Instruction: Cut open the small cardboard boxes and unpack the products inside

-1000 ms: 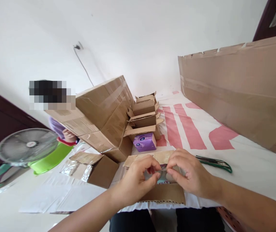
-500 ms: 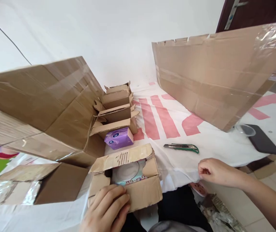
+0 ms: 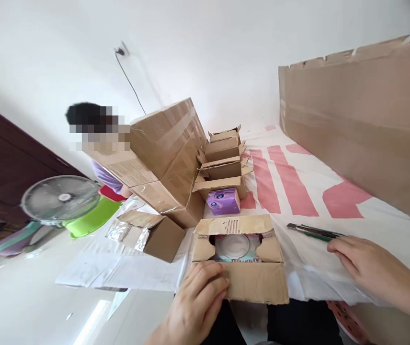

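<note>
A small cardboard box (image 3: 255, 282) sits at the table's near edge. Its flaps are partly folded in, and a round white lid on a pale blue, printed item (image 3: 234, 246) shows through the gap. My left hand (image 3: 203, 292) is closed on the box's near left corner, fingers curled over the front flap. To the right, a green-handled utility knife (image 3: 311, 232) lies on the white cloth, blade end pointing left. My right hand (image 3: 352, 256) pinches the end of its handle, thumb partly hidden. Beyond the box is a purple tissue pack (image 3: 223, 201).
Open cardboard boxes (image 3: 222, 158) stand in a row beside a large carton (image 3: 169, 158). Another small box (image 3: 165, 239) is at left. A tall cardboard panel (image 3: 356, 120) stands at right. Past the carton are a person (image 3: 108, 175), a fan (image 3: 61, 197) and a green basin (image 3: 92, 218).
My view has swung left, bringing the person and fan into sight. My right hand has moved from the table edge onto the knife's handle. My left hand stays on the box.
</note>
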`<control>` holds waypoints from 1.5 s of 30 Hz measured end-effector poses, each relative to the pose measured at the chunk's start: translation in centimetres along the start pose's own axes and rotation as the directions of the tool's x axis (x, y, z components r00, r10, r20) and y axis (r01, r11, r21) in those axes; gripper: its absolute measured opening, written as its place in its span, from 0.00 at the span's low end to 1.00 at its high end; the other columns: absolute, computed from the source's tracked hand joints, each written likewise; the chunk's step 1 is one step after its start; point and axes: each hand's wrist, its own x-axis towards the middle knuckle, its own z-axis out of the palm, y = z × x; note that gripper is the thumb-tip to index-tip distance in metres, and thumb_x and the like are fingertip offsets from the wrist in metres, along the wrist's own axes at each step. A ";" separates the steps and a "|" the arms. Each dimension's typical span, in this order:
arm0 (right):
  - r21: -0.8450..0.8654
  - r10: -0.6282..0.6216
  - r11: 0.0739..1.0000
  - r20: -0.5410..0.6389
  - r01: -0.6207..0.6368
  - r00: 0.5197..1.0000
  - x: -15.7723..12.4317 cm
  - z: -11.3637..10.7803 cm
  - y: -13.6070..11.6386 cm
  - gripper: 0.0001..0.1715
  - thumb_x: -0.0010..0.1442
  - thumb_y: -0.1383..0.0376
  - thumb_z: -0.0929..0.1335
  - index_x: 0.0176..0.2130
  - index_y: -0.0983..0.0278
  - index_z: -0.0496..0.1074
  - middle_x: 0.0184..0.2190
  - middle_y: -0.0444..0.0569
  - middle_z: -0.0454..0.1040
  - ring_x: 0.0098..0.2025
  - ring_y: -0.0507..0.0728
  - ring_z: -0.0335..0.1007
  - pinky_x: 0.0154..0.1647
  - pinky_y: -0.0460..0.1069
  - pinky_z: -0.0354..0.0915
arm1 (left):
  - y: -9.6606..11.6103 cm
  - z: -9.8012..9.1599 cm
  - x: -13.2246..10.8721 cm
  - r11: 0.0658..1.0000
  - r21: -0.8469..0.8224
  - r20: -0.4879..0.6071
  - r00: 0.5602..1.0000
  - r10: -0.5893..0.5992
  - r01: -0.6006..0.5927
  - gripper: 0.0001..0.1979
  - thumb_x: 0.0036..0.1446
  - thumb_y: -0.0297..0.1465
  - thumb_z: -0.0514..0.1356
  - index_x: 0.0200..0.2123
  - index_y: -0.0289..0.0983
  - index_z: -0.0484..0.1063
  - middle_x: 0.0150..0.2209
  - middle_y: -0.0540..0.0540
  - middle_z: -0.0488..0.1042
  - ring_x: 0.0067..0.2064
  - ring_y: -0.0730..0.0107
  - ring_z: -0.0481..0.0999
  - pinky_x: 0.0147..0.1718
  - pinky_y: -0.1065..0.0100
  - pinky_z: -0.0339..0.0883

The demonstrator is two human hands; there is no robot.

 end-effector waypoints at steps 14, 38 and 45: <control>0.262 -0.580 0.813 0.294 0.520 0.760 10.3 -2.3 -16.7 0.22 0.67 0.52 0.64 0.46 0.66 0.76 0.41 0.55 0.80 0.47 0.63 0.73 0.55 0.63 0.64 | -3.7 -1.3 5.8 0.977 0.215 0.512 0.852 -0.111 -0.002 0.16 0.65 0.43 0.55 0.44 0.40 0.76 0.53 0.41 0.76 0.59 0.52 0.71 0.63 0.41 0.51; -0.027 -0.405 0.909 0.173 0.416 0.898 11.5 -2.5 -15.7 0.14 0.62 0.58 0.70 0.44 0.66 0.76 0.42 0.54 0.77 0.42 0.63 0.73 0.42 0.57 0.68 | -7.4 -5.2 7.3 0.841 0.451 0.622 0.570 -0.537 0.300 0.50 0.50 0.51 0.65 0.70 0.42 0.48 0.71 0.35 0.50 0.62 0.39 0.67 0.59 0.47 0.61; 0.182 -0.584 0.809 0.347 0.558 0.734 11.6 -2.6 -15.1 0.27 0.60 0.43 0.67 0.36 0.65 0.77 0.31 0.51 0.77 0.42 0.63 0.71 0.54 0.61 0.62 | -8.9 -3.3 7.0 0.873 0.422 0.621 0.623 -0.475 0.245 0.63 0.40 0.59 0.67 0.71 0.40 0.42 0.56 0.33 0.70 0.56 0.42 0.72 0.55 0.49 0.64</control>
